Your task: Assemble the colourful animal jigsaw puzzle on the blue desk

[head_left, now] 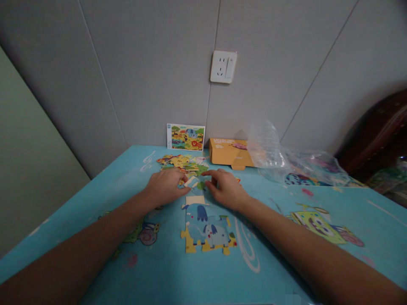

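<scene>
My left hand point(165, 185) pinches a small pale jigsaw piece point(191, 182) between thumb and fingers. To its right, my right hand point(226, 189) hovers close by with thumb and forefinger apart and nothing visible between them. Just beyond both hands lies a heap of loose puzzle pieces point(178, 161) in yellow, orange and green. Nearer to me is a joined section of jigsaw point(197, 228) showing a large and a small blue elephant, with a pale piece along its top edge. Parts of the heap are hidden behind my fingers.
A picture card point(187, 137) leans against the wall beside an orange box point(227, 153). Crumpled clear plastic point(270, 148) rests over the box's right end and spreads rightward. A blue cartoon-print cloth point(133, 275) covers the table. A wall socket point(223, 66) sits above.
</scene>
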Demonstrator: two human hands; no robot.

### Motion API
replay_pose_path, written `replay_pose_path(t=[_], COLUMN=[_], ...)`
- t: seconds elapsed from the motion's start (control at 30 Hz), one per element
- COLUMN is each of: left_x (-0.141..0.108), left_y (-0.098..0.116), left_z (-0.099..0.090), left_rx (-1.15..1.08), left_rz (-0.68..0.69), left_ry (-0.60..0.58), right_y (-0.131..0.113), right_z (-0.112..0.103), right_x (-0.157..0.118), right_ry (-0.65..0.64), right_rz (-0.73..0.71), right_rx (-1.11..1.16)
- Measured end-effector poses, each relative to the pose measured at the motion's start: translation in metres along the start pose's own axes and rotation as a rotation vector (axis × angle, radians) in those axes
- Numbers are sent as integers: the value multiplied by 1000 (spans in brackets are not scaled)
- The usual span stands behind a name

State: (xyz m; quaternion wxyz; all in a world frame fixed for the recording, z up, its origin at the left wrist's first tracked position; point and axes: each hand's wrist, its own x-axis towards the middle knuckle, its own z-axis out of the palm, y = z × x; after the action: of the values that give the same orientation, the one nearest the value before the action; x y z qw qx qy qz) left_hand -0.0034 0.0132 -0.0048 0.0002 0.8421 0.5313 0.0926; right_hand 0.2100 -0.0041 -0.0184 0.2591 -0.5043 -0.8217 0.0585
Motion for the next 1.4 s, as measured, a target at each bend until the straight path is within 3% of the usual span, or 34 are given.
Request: replay_pose_path(t=[0.1,0.27,0.47,0.7,0.83,1.0,1.2,1.4], left_x=[-1,-2,-3,-2,-2,-3,-3,-4], left_y=[1,5,10,6,6,7,5,6], left_z=[0,0,-2,-4,-4,-5,-4,-5], left_rx=[-9,-35,-78,-80,-85,-89,-111,-135], left_rz=[18,39,143,84,102,126,149,193], left_ry=[-1,31,52,50,69,66,70,55], right_y=[2,1,0,1,3,6,12,15], right_z=[0,-1,-7,-10,-9,-9,-13,-22], right_x=[-1,-1,2,0,-2,-1,0,5], right_ry=[-7,-136,-158,-147,-88,-186,-190,-49], right_rz=[-71,-229,-200,-127,-171,-201,-113,-23], right_rx=[-3,-17,-54,-120,-133,-139,-200,-77])
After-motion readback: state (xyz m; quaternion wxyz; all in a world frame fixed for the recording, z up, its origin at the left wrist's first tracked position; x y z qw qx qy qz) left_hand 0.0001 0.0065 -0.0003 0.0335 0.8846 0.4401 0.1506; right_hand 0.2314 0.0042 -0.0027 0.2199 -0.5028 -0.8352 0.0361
